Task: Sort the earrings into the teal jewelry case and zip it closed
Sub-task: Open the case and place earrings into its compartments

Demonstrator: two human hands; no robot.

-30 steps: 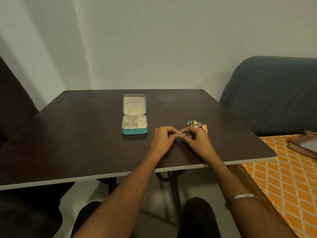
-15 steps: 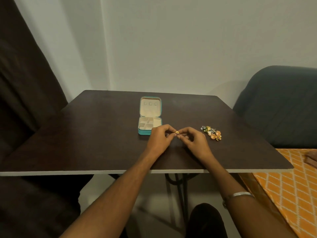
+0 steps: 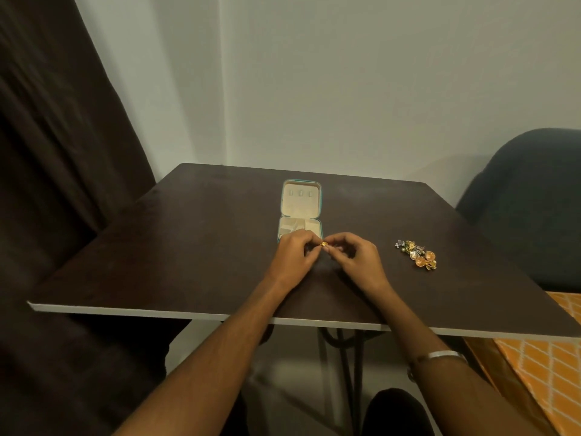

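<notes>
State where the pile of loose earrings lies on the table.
In the head view the pile of earrings lies on the dark table, right of the right hand, apart from it.

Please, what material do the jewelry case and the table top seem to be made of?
Jewelry case: teal shell, likely faux leather or fabric; cream lining looks matte and soft, like velvet. Table top: dark brown matte board, probably laminate, given its pale cut edge.

I see a dark table (image 3: 195, 247) carrying the open teal jewelry case (image 3: 300, 209) at centre and an earring pile (image 3: 416, 254) at its 4 o'clock.
</notes>
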